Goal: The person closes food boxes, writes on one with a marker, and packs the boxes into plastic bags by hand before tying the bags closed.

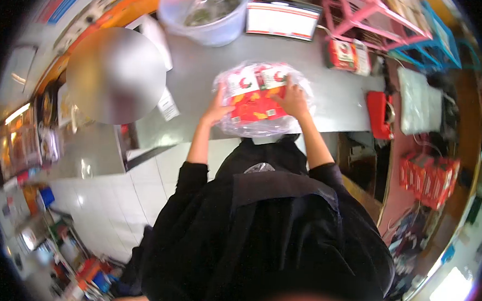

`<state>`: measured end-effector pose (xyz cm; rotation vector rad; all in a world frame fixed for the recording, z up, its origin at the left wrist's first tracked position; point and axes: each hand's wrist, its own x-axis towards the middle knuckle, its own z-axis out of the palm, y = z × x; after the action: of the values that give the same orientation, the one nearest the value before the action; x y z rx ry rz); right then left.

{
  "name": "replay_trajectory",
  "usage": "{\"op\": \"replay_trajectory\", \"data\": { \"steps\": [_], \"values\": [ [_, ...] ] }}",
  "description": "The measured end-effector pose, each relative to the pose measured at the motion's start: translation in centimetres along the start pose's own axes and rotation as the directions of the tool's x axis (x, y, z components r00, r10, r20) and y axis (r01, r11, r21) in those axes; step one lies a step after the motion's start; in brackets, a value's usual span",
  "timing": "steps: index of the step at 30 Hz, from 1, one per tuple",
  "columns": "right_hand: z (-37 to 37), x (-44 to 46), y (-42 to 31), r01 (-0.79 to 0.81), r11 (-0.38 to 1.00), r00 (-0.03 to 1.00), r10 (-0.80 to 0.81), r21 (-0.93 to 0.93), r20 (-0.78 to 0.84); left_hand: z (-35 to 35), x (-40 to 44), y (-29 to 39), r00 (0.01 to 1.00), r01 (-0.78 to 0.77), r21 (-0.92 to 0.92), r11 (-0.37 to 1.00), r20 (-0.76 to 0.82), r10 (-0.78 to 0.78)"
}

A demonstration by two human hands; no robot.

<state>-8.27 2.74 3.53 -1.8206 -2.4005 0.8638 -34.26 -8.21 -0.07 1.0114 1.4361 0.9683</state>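
Observation:
A clear plastic bag (304,88) with red, white and yellow printed packs (257,105) inside sits on the metal counter in front of me. My left hand (217,111) rests against the bag's left side, thumb and fingers spread apart. On the right part of the bag lies my right hand (293,103), its fingers stretched over the packs and also apart. Both palms touch the plastic. The undersides of the packs are hidden.
Behind the bag stand a translucent tub (212,32) and a screen (283,21). To the right are a red and white pack (342,55), a red container (380,114), pink stools (362,18) and stacked red boxes (427,176). A metal counter (196,61) runs underneath.

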Motion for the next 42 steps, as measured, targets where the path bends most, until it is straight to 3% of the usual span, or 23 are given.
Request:
{"op": "replay_trajectory", "data": {
  "steps": [2, 5, 6, 8, 9, 10, 11, 12, 14, 15, 18, 19, 20, 22, 24, 25, 26, 27, 28, 29, 32, 38, 42],
  "values": [
    [-2.2, -0.9, 0.0, -0.064, 0.991, 0.972, 0.035, 0.121, 0.231, -0.9, -0.2, -0.8, 0.997, -0.08, 0.187, 0.979, 0.008, 0.08],
    [-6.9, -1.7, -0.5, -0.085, 0.966, 0.924, 0.167, -0.242, 0.345, -3.0, -1.8, 4.2, 0.989, 0.118, 0.594, 0.796, -0.139, -0.042],
    [-10.2, -1.9, -1.0, -0.13, 0.99, 0.908, 0.142, -0.057, 0.395, -5.0, -1.9, 4.2, 0.987, -0.028, 0.691, 0.722, -0.094, 0.128],
    [-11.8, -3.3, -0.5, 0.041, 0.97, 0.997, -0.024, 0.238, -0.073, -4.4, -2.4, 10.1, 0.998, -0.029, 0.557, 0.83, -0.023, 0.05],
    [-14.8, -4.1, 1.2, 0.167, 0.965, 0.983, -0.178, 0.203, 0.039, -3.9, -2.1, 12.6, 0.998, 0.011, 0.546, 0.838, 0.05, -0.046],
    [-18.7, -5.3, 2.1, 0.304, 0.935, 0.929, -0.334, 0.184, 0.161, -2.9, -1.6, 13.6, 0.993, 0.084, 0.776, 0.625, -0.015, -0.115],
    [-22.8, -7.9, 4.6, 0.407, 0.877, 0.903, -0.428, 0.256, 0.03, -2.0, -1.2, 14.8, 0.981, 0.169, 0.923, 0.345, -0.126, -0.145],
    [-26.9, -12.3, 8.0, 0.514, 0.8, 0.854, -0.51, 0.309, -0.102, -1.5, -0.8, 16.1, 0.979, 0.195, 0.93, 0.311, -0.165, -0.122],
    [-34.9, -21.2, 16.5, 0.323, 0.944, 0.784, -0.304, -0.062, -0.541, 0.6, -1.0, 18.7, 0.976, 0.213, 0.928, 0.305, -0.217, -0.022],
    [-38.1, -25.9, 20.2, -0.013, 0.995, 0.761, -0.054, -0.098, -0.646, 2.1, -1.1, 20.1, 0.973, 0.191, 0.924, 0.331, -0.223, 0.063],
    [-43.2, -36.7, 36.0, -0.657, 0.707, 0.676, 0.397, -0.262, -0.621, 12.6, 0.7, 24.5, 0.838, -0.21, 0.835, 0.508, -0.114, 0.534],
    [-43.6, -38.1, 39.9, -0.656, 0.717, 0.7, 0.463, -0.235, -0.543, 19.3, 2.0, 26.4, 0.742, -0.386, 0.755, 0.529, -0.087, 0.665],
    [-43.6, -40.1, 43.1, -0.664, 0.72, 0.713, 0.526, -0.204, -0.464, 25.6, 3.0, 27.8, 0.823, -0.463, 0.533, 0.708, -0.038, 0.566],
    [-43.4, -41.1, 45.8, -0.497, 0.85, 0.821, 0.393, -0.177, -0.415, 39.5, 4.9, 28.8, 0.854, -0.444, 0.22, 0.868, 0.397, 0.336],
    [-43.5, -42.8, 48.6, -0.359, 0.932, 0.797, 0.335, 0.052, -0.502, 51.9, 2.8, 30.1, 0.626, -0.113, 0.021, 0.993, 0.778, 0.055],
    [-43.4, -44.2, 48.9, -0.371, 0.868, 0.664, 0.496, 0.329, -0.56, 57.4, 3.8, 27.9, 0.44, -0.014, -0.135, 0.991, 0.889, 0.127],
    [-43.2, -45.5, 49.1, -0.321, 0.755, 0.519, 0.645, 0.572, -0.56, 62.4, 4.8, 27.4, 0.408, -0.243, -0.124, 0.962, 0.887, 0.217],
    [-40.8, -46.1, 51.0, 0.093, 0.616, 0.37, 0.708, 0.782, -0.602, 67.1, 5.6, 27.4, 0.478, -0.116, -0.208, 0.971, 0.845, 0.238],
    [-38.4, -45.8, 52.0, 0.016, 0.657, 0.051, 0.752, 0.754, -0.657, 71.4, 6.1, 27.8, 0.555, 0.009, -0.299, 0.954, 0.795, 0.244],
    [-34.5, -44.5, 55.1, 0.088, 0.575, -0.01, 0.817, 0.814, -0.576, 75.3, 6.6, 28.5, 0.545, 0.07, -0.313, 0.947, 0.807, 0.226],
    [-30.9, -41.0, 55.0, 0.659, 0.159, 0.224, 0.891, 0.735, -0.394, 81.5, 5.8, 30.9, 0.316, 0.299, -0.168, 0.939, 0.946, 0.069],
    [-33.4, -40.7, 49.4, 0.742, -0.068, 0.283, 0.933, 0.667, -0.221, 82.7, 3.7, 31.3, 0.398, 0.288, -0.165, 0.943, 0.917, 0.039],
    [-32.9, -41.1, 49.0, 0.799, 0.156, 0.156, 0.879, 0.581, -0.451, 81.1, 2.7, 32.0, 0.425, 0.279, -0.209, 0.937, 0.902, 0.075]
  ]
}}
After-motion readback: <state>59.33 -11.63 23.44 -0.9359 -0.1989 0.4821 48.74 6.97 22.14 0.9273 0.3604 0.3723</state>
